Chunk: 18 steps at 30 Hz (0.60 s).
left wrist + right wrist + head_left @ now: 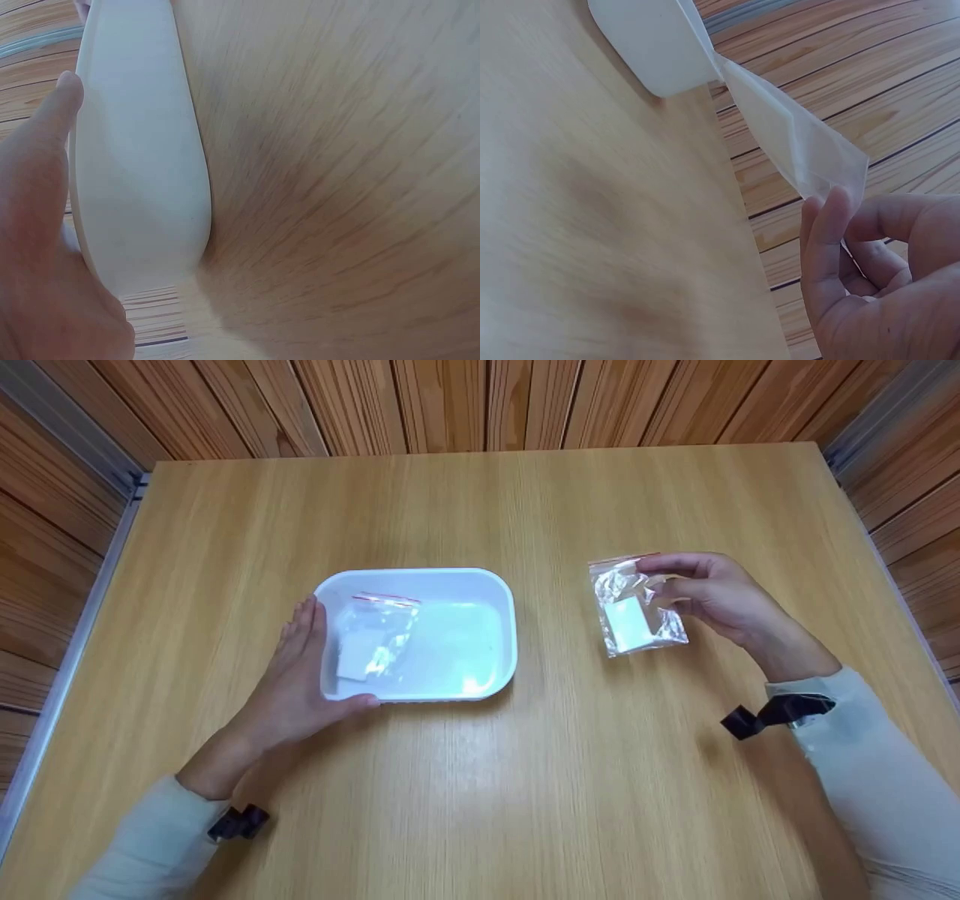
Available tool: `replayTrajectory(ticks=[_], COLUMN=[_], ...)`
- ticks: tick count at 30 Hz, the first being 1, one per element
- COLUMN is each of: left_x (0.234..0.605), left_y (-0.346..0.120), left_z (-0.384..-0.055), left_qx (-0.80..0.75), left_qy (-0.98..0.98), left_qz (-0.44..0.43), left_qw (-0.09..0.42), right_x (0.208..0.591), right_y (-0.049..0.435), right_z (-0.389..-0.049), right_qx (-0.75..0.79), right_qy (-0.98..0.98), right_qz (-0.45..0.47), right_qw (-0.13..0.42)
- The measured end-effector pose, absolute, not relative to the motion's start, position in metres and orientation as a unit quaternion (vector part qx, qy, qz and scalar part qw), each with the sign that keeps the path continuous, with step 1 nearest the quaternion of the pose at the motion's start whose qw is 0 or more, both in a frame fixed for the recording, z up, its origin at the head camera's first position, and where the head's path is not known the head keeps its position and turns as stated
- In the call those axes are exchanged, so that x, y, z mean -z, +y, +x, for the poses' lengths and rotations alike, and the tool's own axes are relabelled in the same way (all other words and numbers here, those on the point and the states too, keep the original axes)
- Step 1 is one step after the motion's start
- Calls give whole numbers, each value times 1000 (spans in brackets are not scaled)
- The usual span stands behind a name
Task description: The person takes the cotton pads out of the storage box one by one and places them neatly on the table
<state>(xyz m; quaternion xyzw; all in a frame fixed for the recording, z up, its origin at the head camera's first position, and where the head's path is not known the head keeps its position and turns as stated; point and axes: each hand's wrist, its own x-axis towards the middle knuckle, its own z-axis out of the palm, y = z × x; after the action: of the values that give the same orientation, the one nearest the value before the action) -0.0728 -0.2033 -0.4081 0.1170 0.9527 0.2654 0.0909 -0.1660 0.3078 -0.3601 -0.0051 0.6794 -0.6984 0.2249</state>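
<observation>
A white plastic tub (pixel 457 649) stands on the table, with a clear zip bag (pixel 386 641) with a red-lined top lying in its left part. Against the tub's near left corner rests my left hand (pixel 296 682), its fingers straight along the left wall and its thumb along the front edge. In the left wrist view that thumb touches the rim of the tub (pixel 142 150). Right of the tub, my right hand (pixel 720 592) pinches another clear zip bag (pixel 630 619) near its upper right corner, above the table. A flat white piece shows inside this bag. Some fingertips are hidden behind it.
The wooden table (pixel 480 810) reaches back to a wood-plank wall (pixel 480 405). Metal rails (pixel 90 600) run along the sides. Dark straps (pixel 795 709) are on both sleeves.
</observation>
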Motion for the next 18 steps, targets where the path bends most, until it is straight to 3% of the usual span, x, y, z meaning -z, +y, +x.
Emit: replayTrajectory(ticks=[18], left_x=[407], left_y=[-203], left_z=[-74], left_qx=[-272], left_qy=[950], left_qz=[116], left_qw=[96], right_x=[370], right_y=[358], right_z=[-165], right_qx=[698], right_qy=[674], right_qz=[-32], right_qw=[238])
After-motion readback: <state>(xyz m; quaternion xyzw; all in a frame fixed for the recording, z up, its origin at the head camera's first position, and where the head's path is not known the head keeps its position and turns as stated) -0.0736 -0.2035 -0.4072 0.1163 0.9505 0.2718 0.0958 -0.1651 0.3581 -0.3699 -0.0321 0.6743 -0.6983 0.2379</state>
